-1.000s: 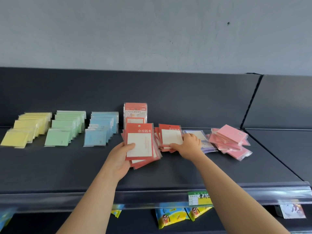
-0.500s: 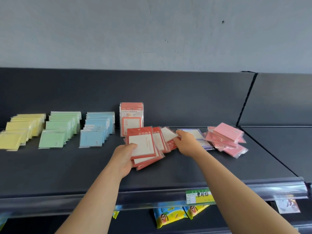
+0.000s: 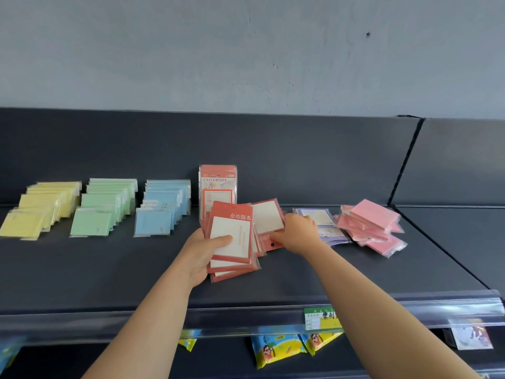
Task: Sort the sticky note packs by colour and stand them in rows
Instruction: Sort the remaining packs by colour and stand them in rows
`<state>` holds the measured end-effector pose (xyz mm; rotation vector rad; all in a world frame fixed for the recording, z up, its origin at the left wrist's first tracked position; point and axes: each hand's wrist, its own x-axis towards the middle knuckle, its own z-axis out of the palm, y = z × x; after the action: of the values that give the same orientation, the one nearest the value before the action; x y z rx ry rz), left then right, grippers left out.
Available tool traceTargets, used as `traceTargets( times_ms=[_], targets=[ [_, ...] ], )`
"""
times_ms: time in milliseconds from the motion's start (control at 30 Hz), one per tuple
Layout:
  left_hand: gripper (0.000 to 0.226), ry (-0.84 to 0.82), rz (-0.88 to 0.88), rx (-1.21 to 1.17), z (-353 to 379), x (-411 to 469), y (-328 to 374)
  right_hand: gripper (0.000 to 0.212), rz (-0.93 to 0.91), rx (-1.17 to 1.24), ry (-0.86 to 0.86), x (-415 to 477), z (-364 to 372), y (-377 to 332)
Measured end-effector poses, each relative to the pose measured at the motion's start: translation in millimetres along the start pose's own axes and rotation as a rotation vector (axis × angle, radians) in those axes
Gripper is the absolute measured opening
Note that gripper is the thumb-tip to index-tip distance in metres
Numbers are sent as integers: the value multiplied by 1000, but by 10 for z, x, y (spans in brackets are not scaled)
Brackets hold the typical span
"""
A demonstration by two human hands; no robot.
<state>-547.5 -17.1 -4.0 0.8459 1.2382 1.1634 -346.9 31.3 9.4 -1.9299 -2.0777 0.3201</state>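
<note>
Head cam, the only view: left hand (image 3: 203, 255) mid-frame, thumb pressed on top of a fanned red stack (image 3: 232, 239), clamped on it; right hand (image 3: 296, 232) just right of that, fingers curled down over a loose pack (image 3: 266, 218) lying flat on the shelf (image 3: 109, 269), thumb at its near edge; that pack's long axis runs up-frame, leaning slightly right, its left side tucked behind the stack; right hand's clearly nearer, so I'd guess it feeds left into the stack; standing pack (image 3: 217, 187) sits right behind; yellow row (image 3: 41, 212), green row (image 3: 103, 209), blue row (image 3: 161, 212) far left.
</note>
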Motion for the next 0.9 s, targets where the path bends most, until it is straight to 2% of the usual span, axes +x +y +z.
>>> traceTargets(
  times_ms=[67,167,333,467,667,800,900],
  targets=[
    [34,-14,26,-9,-35,-31,-7,19,14,158,1,-24,-48,-26],
    [45,-39,105,31,-102,-67,21,10,28,601,92,-33,-217,-8],
    [52,-15,163,100,-187,-106,50,12,51,917,289,-93,-647,56],
    [56,38,187,148,-229,-109,-15,4,4,921,278,-183,-821,149],
    [54,-28,291,267,-114,-169,-31,8,-118,842,41,-264,-558,-77],
    [63,-100,324,272,-3,-282,-27,9,-144,785,27,-267,-356,-294],
    [73,-90,329,270,-11,-286,-41,10,-206,828,35,-275,-261,-413]
  ],
)
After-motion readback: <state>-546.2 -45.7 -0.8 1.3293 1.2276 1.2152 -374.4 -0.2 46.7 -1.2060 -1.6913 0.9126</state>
